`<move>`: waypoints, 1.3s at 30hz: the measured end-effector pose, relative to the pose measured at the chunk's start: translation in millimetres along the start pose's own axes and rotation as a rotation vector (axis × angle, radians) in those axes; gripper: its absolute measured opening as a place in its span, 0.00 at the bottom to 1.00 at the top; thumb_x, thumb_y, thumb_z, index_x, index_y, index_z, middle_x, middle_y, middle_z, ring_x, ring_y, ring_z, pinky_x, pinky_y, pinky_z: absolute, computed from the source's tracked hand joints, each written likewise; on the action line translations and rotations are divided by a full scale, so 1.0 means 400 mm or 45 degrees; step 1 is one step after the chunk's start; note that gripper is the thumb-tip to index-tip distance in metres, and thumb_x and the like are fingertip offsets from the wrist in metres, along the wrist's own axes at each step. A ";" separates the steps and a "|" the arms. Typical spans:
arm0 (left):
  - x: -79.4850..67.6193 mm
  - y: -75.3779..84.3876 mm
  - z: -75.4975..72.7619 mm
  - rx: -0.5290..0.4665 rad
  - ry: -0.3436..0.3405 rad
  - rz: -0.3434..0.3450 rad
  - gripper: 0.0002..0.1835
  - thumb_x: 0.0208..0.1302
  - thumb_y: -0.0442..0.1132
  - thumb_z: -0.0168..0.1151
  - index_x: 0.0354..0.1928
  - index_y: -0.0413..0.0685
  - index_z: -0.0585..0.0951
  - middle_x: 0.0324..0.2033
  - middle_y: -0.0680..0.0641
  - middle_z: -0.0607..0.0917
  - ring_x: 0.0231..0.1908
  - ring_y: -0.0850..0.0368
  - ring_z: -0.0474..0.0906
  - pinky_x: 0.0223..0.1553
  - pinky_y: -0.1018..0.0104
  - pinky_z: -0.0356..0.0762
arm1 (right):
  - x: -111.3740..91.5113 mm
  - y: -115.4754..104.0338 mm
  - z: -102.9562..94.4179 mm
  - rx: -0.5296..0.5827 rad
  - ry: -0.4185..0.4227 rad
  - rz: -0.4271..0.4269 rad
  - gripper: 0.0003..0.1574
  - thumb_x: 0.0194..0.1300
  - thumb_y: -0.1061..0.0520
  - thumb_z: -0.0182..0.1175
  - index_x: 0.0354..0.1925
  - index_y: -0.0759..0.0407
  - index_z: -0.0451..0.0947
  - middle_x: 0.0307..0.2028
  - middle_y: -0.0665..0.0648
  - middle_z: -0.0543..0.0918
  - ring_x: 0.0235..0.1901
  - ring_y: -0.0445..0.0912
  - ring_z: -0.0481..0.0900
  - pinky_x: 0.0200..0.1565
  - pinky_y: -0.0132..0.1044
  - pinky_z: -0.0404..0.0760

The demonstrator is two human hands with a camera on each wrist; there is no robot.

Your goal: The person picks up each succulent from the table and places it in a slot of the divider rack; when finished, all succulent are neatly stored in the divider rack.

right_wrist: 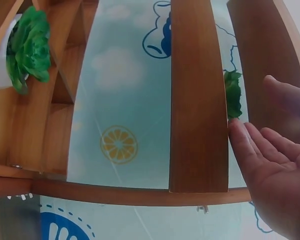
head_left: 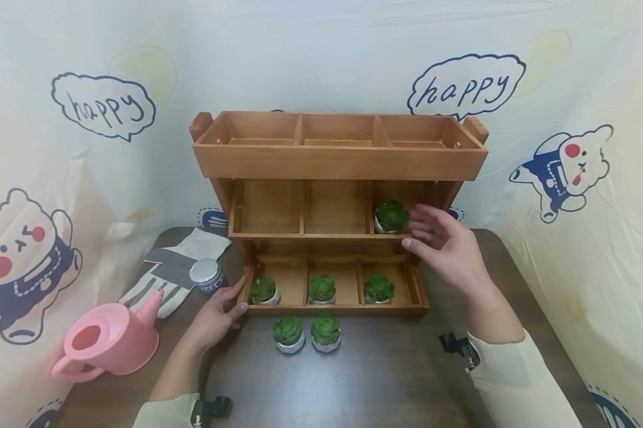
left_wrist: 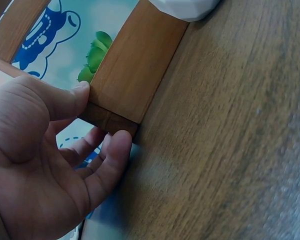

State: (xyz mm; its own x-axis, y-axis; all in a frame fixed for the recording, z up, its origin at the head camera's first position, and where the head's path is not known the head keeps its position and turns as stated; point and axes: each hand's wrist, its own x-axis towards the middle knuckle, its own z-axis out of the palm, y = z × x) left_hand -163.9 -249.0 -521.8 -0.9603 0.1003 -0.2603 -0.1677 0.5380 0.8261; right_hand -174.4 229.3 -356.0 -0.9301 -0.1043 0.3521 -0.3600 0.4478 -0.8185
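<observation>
A three-tier wooden shelf (head_left: 340, 163) stands on the table, each tier divided into three compartments. My left hand (head_left: 218, 313) holds the bottom tier's front left corner, the thumb on its upper edge and a fingertip at its lower edge. In the middle tier's right compartment sits a small potted succulent (head_left: 391, 216) in a white pot. Beside it my right hand (head_left: 450, 249) has its fingers extended; in the right wrist view the fingertips lie close to the succulent's leaves (right_wrist: 233, 95), and contact is unclear. Each bottom compartment holds one potted succulent (head_left: 321, 289).
Two more potted succulents, a left one (head_left: 288, 333) and a right one (head_left: 325, 333), stand on the table (head_left: 375, 368) before the shelf. At the left are a pink watering can (head_left: 113, 339), a lidded tin (head_left: 207, 276) and grey-white gloves (head_left: 177, 264). A printed curtain (head_left: 332, 53) hangs behind.
</observation>
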 end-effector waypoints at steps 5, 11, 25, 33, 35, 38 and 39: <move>-0.002 0.003 0.000 -0.005 -0.003 -0.001 0.38 0.76 0.41 0.61 0.82 0.62 0.58 0.74 0.34 0.58 0.65 0.30 0.69 0.41 0.59 0.88 | -0.021 -0.003 0.006 0.069 0.024 -0.002 0.38 0.65 0.60 0.73 0.69 0.64 0.71 0.58 0.59 0.84 0.53 0.52 0.85 0.55 0.29 0.82; -0.001 0.003 0.000 0.000 -0.010 -0.002 0.38 0.76 0.42 0.62 0.82 0.63 0.58 0.74 0.34 0.59 0.64 0.31 0.70 0.41 0.59 0.88 | -0.047 0.002 0.025 0.192 0.037 -0.005 0.35 0.64 0.64 0.73 0.67 0.64 0.74 0.55 0.62 0.84 0.51 0.48 0.85 0.54 0.29 0.82; -0.001 0.003 -0.001 -0.001 -0.011 -0.001 0.38 0.76 0.42 0.62 0.82 0.63 0.58 0.74 0.34 0.59 0.64 0.31 0.70 0.41 0.59 0.88 | -0.087 0.029 0.076 0.254 -0.038 -0.006 0.33 0.62 0.66 0.73 0.65 0.61 0.77 0.53 0.58 0.85 0.50 0.48 0.86 0.54 0.34 0.84; -0.002 0.006 0.000 0.005 -0.004 0.001 0.38 0.75 0.41 0.62 0.82 0.62 0.58 0.73 0.34 0.59 0.63 0.32 0.71 0.41 0.59 0.88 | -0.111 0.057 0.114 0.271 -0.113 0.017 0.32 0.62 0.66 0.73 0.63 0.58 0.77 0.52 0.57 0.86 0.49 0.53 0.86 0.54 0.37 0.85; -0.002 0.006 0.000 0.010 -0.002 -0.001 0.38 0.75 0.41 0.62 0.82 0.62 0.59 0.73 0.34 0.60 0.61 0.33 0.73 0.40 0.59 0.88 | -0.119 0.066 0.127 0.285 -0.143 0.016 0.32 0.62 0.67 0.73 0.63 0.59 0.77 0.52 0.57 0.85 0.49 0.54 0.85 0.54 0.39 0.85; -0.002 0.006 0.001 0.021 -0.003 0.004 0.38 0.75 0.41 0.62 0.82 0.61 0.59 0.72 0.34 0.60 0.59 0.35 0.75 0.40 0.59 0.88 | -0.131 0.076 0.148 0.286 -0.187 0.017 0.32 0.62 0.66 0.74 0.63 0.59 0.77 0.52 0.57 0.85 0.49 0.53 0.86 0.54 0.41 0.85; -0.003 0.006 0.001 0.023 -0.002 0.003 0.38 0.75 0.41 0.62 0.82 0.61 0.59 0.72 0.34 0.61 0.58 0.35 0.75 0.40 0.59 0.88 | -0.135 0.078 0.155 0.282 -0.199 0.020 0.32 0.62 0.66 0.74 0.63 0.59 0.77 0.52 0.56 0.85 0.48 0.51 0.86 0.54 0.41 0.85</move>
State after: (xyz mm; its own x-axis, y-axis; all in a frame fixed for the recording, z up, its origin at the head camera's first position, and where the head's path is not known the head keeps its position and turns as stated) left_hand -163.2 -247.4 -519.8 -0.9605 0.1028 -0.2587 -0.1610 0.5530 0.8175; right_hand -140.1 193.8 -428.7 -0.9294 -0.2426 0.2781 -0.3364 0.2469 -0.9088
